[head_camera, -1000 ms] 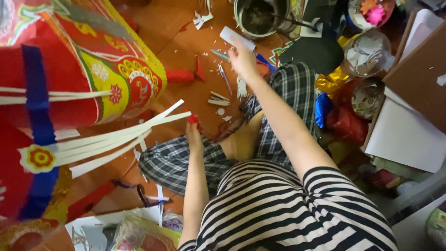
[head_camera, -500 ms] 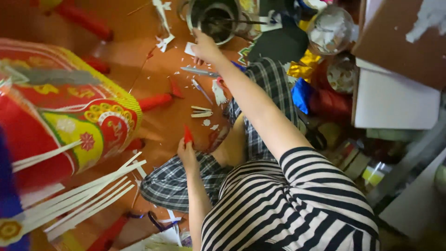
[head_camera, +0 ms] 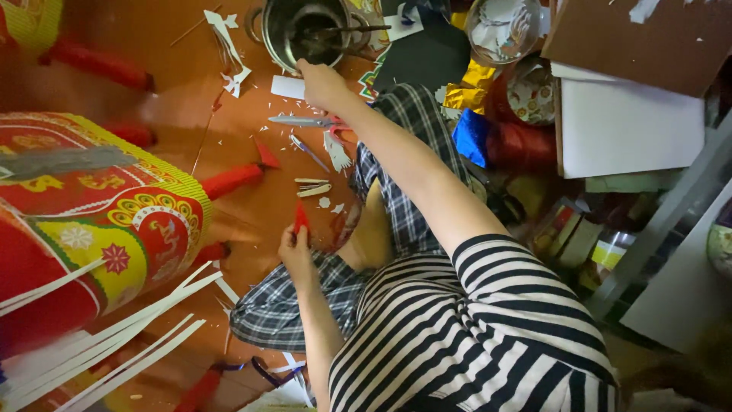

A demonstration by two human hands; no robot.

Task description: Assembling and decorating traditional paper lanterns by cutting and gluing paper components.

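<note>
Two hands apart: left hand (head_camera: 293, 248) fingers pinching a red paper piece (head_camera: 301, 217), right hand (head_camera: 320, 80) fingers seemingly closed on a white slip (head_camera: 287, 87).

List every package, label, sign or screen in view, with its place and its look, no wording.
Small boxes: lower right beside the striped sleeve, upright, brown, green and yellow sides.
Patterned round tin: upper right, red-and-white floral.
Brown cardboard sheet: top right corner, flat, over a white board.
No screens or signs.

The orange-brown floor (head_camera: 229, 191) is carrying red-handled scissors (head_camera: 309, 121), a metal pot (head_camera: 309, 30), white paper scraps (head_camera: 229, 46), long white paper strips (head_camera: 130, 336) and a red paper cone (head_camera: 236, 175), all lying scattered
</note>
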